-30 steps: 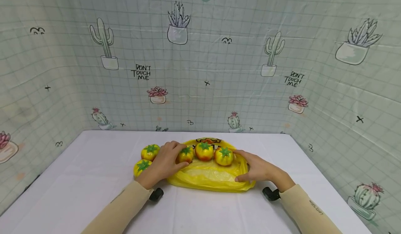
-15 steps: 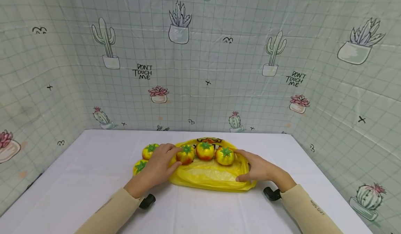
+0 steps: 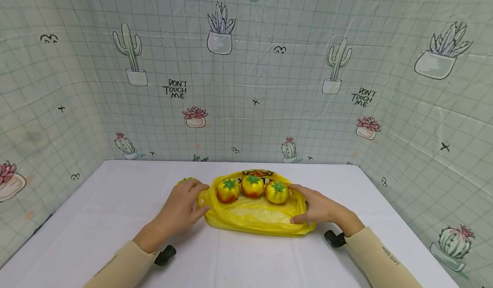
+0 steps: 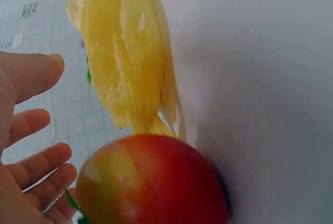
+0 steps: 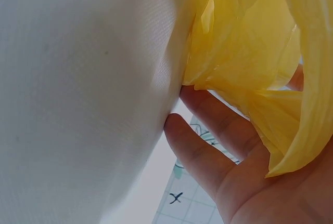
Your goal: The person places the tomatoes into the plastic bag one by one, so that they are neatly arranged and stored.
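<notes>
A yellow plastic bag [image 3: 250,219] lies with its mouth open, three yellow-red toy tomatoes [image 3: 252,186] with green star-shaped tops in it. My left hand [image 3: 179,206] is beside the bag's left end, thumb and fingers spread apart. In the left wrist view a red and yellow tomato [image 4: 151,182] sits on the white cloth next to those fingers; the hand hides it in the head view. Another tomato [image 3: 185,179] shows only its top behind the left hand. My right hand [image 3: 317,204] curves round the bag's right end, thumb at the front edge, holding the bag.
White cloth covers the table [image 3: 239,262]. Behind and at both sides stands a pale grid-patterned curtain [image 3: 246,78] with drawn cacti. Black wrist devices [image 3: 165,256] are worn below both hands.
My left hand has moved left and toward me, away from the leftmost tomato in the bag, and now covers the loose tomatoes more. My right hand and the bag stay put.
</notes>
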The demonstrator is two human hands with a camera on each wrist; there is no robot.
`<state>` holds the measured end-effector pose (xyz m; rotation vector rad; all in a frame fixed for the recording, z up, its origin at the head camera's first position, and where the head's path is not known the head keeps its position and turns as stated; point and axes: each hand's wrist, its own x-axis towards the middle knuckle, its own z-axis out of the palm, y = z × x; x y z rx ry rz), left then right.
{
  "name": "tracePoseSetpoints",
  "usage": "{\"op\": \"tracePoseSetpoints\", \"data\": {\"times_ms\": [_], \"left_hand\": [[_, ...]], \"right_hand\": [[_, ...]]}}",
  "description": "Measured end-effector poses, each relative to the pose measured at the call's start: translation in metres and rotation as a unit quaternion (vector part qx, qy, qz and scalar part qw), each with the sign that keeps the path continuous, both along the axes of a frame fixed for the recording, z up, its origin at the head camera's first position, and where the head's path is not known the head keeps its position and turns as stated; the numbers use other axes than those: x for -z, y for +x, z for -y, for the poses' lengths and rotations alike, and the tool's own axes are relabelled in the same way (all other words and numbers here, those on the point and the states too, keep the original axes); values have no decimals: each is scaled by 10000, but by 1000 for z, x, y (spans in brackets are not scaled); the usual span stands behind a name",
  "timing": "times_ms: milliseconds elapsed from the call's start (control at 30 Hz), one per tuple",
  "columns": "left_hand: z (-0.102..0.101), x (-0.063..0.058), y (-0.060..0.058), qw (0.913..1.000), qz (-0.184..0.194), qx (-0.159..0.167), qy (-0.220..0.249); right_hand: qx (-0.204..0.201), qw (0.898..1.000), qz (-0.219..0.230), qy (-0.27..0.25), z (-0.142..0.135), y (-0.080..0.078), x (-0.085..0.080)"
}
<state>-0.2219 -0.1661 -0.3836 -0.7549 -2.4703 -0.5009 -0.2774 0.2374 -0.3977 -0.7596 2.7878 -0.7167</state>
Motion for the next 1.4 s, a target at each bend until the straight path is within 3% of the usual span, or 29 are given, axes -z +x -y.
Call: {"op": "tracePoseSetpoints", "data": {"times_ms": [500, 767, 1033, 1267, 1400], "left_hand": [[19, 4, 4, 9989, 283, -329, 162], [27, 4, 9, 9950, 769, -615, 154], [31, 4, 6, 9934, 924, -659, 149], [34, 3, 6, 9862, 1479, -724, 191], [36, 2, 6, 9854, 1521, -748, 153]], "right_hand": [[96, 9999, 54, -11, -3, 2, -1], [103, 9998, 168, -43, 2, -1, 1], [75, 9999, 139, 18, 2, -1, 0], [112, 9998, 167, 20, 0, 0, 0], [120, 9998, 160, 26, -2, 0, 0]]}}
